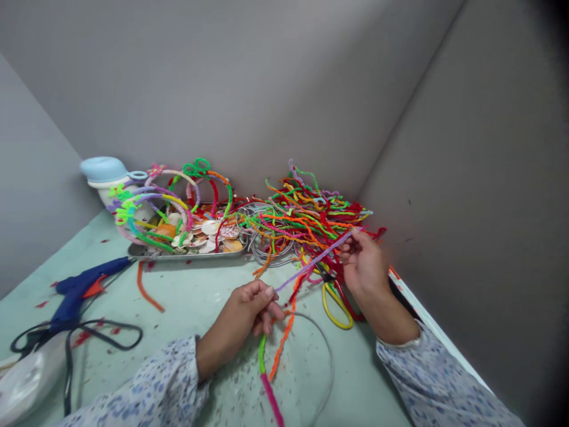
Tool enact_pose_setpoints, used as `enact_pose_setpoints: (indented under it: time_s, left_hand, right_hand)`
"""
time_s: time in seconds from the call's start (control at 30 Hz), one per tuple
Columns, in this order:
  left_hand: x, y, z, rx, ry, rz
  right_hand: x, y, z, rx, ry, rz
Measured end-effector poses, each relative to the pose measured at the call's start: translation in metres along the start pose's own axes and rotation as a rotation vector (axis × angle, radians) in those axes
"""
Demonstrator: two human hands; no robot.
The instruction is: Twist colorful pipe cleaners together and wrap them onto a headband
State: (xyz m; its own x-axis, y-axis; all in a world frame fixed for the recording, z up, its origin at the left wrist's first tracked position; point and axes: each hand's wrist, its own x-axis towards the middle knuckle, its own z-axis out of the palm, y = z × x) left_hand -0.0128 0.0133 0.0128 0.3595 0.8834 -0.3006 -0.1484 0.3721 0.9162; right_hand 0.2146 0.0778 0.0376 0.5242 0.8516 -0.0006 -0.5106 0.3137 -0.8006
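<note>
A purple pipe cleaner (315, 261) stretches straight between my two hands. My left hand (249, 311) pinches its lower end, and my right hand (364, 261) pinches its upper end near the pile. Below my left fingers hangs a thin grey wire hoop (331, 356). One side of the hoop is wrapped in green and magenta pipe cleaner (267, 385); whether the left fingers also grip the hoop is hidden. Beside it runs an orange pipe cleaner (284, 344). Scissors (338, 305) with yellow and red handles lie next to my right hand.
A heap of coloured pipe cleaners (306, 207) spreads against the back wall. Left of it, wrapped headbands (178, 204) rest over a metal tray (195, 255) of shells. A blue glue gun (73, 293) with a black cord, a plastic bag (29, 382) and a blue-lidded bottle (106, 178) are at left.
</note>
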Motion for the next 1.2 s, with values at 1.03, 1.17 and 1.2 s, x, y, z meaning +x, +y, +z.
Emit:
enact_pose_setpoints:
  time_s: [1.03,1.17,1.2]
  left_hand:
    - [-0.0002,0.0039,-0.0013,-0.07,-0.137,-0.01]
    - [0.0012,0.002,-0.0021,0.052,-0.064,0.028]
    - [0.0015,0.0018,-0.0022,0.085,-0.037,0.042]
  right_hand:
    - [0.0064,-0.0075,-0.0029,-0.145,0.003,-0.103]
    - [0.0089,-0.008,-0.0039,-0.146,0.023,-0.111]
    - [0.0095,-0.008,-0.0043,-0.146,0.025,-0.112]
